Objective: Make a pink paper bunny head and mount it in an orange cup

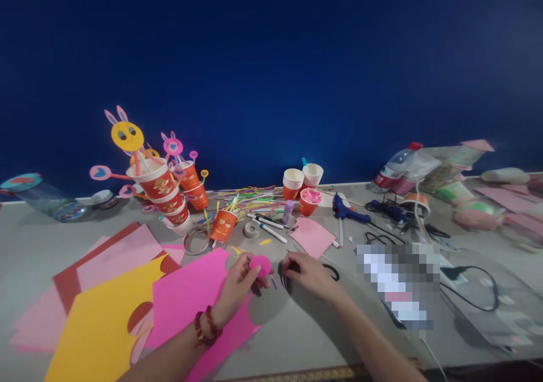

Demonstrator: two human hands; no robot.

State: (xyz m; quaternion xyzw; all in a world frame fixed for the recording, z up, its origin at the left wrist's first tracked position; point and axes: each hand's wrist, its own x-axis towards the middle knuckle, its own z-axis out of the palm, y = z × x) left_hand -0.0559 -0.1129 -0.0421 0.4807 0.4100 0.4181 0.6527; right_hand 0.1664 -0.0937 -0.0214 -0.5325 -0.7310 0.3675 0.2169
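Observation:
Between the fingers of my left hand (241,283) is a round pink paper disc (260,265), held above the grey table. A red beaded bracelet circles that wrist. My right hand (303,274) is a short way to the right, fingers bent together over the table beside dark-handled scissors (331,271); what its fingertips hold, if anything, is too small to tell. Small blue and pink paper pieces (273,282) show just right of the disc. Bright pink paper (190,297) with cut edges lies under my left forearm, next to a yellow sheet (102,308) with round cutouts.
Decorated red cups (155,187) stand stacked at the back left. Markers (271,232), a tape roll (251,229) and a cup of straws (224,226) lie or stand mid-table. Farther right are a blue glue gun (350,209), cables, a bottle (392,170) and a blurred-out device (399,288).

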